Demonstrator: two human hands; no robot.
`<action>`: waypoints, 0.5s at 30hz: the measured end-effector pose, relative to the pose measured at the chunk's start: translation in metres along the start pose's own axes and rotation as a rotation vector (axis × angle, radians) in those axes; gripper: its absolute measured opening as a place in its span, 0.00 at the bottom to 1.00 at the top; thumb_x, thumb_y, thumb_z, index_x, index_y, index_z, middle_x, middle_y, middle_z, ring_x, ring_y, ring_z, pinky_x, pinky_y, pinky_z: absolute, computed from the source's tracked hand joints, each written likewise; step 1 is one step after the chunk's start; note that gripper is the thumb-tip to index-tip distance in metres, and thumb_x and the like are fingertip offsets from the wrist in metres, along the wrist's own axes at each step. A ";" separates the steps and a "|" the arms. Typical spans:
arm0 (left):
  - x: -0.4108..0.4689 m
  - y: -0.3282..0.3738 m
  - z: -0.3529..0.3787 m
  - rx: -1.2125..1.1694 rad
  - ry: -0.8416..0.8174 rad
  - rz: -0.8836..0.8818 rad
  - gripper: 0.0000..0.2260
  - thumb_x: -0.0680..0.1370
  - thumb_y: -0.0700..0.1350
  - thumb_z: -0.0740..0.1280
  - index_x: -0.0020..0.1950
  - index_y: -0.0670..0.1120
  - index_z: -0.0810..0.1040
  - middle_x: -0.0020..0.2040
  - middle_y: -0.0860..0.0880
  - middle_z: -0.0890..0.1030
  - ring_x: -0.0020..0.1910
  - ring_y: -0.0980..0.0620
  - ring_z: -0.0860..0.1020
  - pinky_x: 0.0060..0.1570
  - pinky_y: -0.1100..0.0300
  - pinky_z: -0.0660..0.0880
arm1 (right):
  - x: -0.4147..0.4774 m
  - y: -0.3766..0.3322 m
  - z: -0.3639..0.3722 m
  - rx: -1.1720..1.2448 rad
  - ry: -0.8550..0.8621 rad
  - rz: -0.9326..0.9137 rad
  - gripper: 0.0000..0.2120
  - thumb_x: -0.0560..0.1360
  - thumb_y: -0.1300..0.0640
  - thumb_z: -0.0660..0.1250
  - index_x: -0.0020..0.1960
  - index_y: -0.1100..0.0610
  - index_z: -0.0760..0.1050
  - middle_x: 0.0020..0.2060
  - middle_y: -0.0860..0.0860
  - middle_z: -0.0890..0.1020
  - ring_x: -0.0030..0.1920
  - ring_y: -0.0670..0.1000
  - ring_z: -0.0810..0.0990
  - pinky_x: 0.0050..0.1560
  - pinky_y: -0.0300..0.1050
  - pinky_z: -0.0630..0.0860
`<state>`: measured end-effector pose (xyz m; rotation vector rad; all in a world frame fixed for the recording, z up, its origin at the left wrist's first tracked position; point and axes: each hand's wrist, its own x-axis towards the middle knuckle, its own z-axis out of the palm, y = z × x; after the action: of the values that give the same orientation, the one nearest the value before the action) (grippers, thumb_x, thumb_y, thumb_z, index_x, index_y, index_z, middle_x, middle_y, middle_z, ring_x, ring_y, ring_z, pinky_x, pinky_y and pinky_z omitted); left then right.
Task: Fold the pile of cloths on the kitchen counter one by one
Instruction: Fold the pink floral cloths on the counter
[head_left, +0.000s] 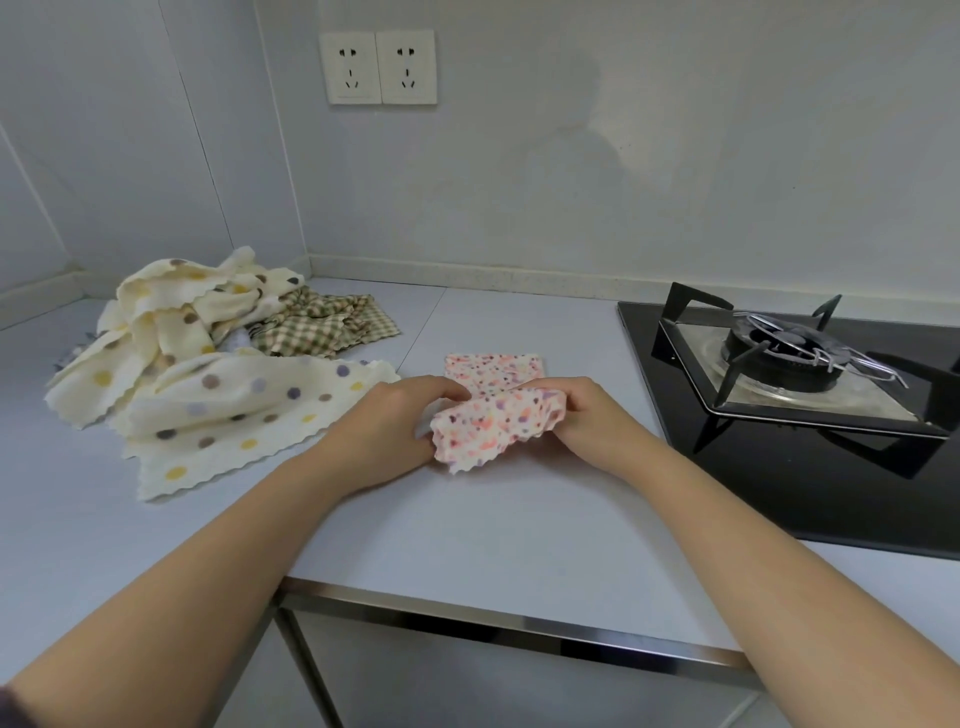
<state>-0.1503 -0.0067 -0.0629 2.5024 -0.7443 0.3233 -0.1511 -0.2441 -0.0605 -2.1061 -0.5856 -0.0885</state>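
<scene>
A small pink speckled cloth (498, 423) is held just above the counter (467, 519) in the middle. My left hand (389, 421) pinches its left edge and my right hand (587, 410) grips its right edge. Right behind them a folded pink speckled cloth (493, 368) lies flat on the counter. To the left sits the loose pile: cream dotted cloths (208, 400) in front and on top, a green checked cloth (322, 325) behind.
A black gas hob (779, 467) with a metal burner stand (800, 358) fills the right side. Two wall sockets (382, 66) are on the back wall. The counter's metal front edge (493, 623) runs below my forearms.
</scene>
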 end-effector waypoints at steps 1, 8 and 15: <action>0.001 0.002 0.001 -0.022 -0.002 0.003 0.20 0.71 0.38 0.68 0.62 0.51 0.78 0.57 0.60 0.80 0.55 0.61 0.76 0.53 0.69 0.70 | 0.000 0.000 0.000 -0.001 -0.008 0.006 0.14 0.70 0.63 0.58 0.48 0.65 0.80 0.46 0.61 0.83 0.51 0.60 0.80 0.56 0.56 0.74; -0.001 0.017 -0.001 -0.292 0.109 -0.162 0.13 0.77 0.48 0.59 0.38 0.42 0.75 0.31 0.50 0.74 0.30 0.52 0.69 0.34 0.53 0.67 | -0.001 -0.007 -0.003 0.153 0.103 0.123 0.13 0.81 0.49 0.60 0.43 0.52 0.79 0.37 0.44 0.80 0.37 0.42 0.77 0.42 0.38 0.73; 0.010 0.043 -0.012 -0.600 0.221 -0.208 0.15 0.81 0.42 0.63 0.35 0.41 0.67 0.28 0.53 0.64 0.25 0.60 0.63 0.27 0.73 0.63 | -0.003 -0.016 -0.005 0.370 0.161 0.193 0.11 0.78 0.52 0.65 0.49 0.60 0.80 0.45 0.49 0.86 0.46 0.47 0.85 0.46 0.40 0.81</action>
<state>-0.1675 -0.0354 -0.0322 1.9151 -0.4070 0.2501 -0.1596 -0.2419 -0.0459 -1.7650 -0.2749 -0.0356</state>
